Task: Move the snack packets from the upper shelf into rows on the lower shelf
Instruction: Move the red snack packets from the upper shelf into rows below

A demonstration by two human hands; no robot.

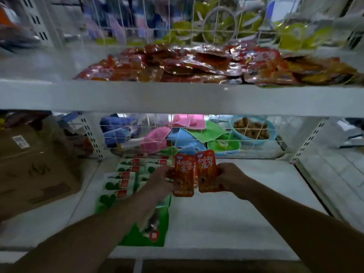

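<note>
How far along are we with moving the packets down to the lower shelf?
Done: green packets lie in rows on the left of the lower shelf. In hand: left hand holds one red packet, right hand a second red packet, above that shelf. Left: a large red packet pile on the upper shelf.

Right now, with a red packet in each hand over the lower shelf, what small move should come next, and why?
Probably lay both flat on the bare lower shelf just right of the green rows, starting a new row. The left hand grips the left packet, the right hand the right packet, side by side above that spot; a pile waits on the upper shelf.
</note>
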